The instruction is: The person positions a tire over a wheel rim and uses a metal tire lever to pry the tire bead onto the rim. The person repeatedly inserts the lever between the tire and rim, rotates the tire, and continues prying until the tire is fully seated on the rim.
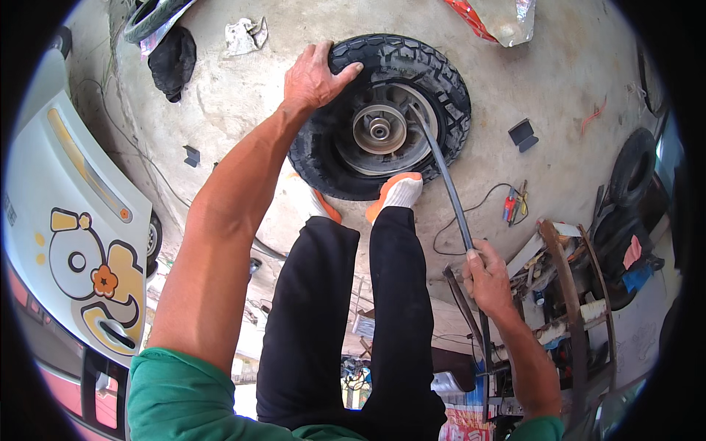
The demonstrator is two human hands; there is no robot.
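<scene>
A black knobby tire (312, 151) lies flat on the floor around a grey metal wheel (379, 131) with a central hub. My left hand (316, 76) grips the tire's upper left edge, thumb across the sidewall and fingers at the tread. In my right hand (487, 276), a long metal tire lever (446, 170) is held with fingers wrapped around it. The lever slants up and left, its tip at the wheel's inner rim edge. My two feet, in white and orange footwear (401, 189), stand at the tire's near side.
Screwdrivers (509, 206) and a cable lie right of the tire, below a small black case (523, 135). A cluttered metal rack (562, 294) and old tires (632, 167) stand at right. At left is a white vehicle panel (81, 242) with cartoon decals. A white rag (245, 37) lies beyond.
</scene>
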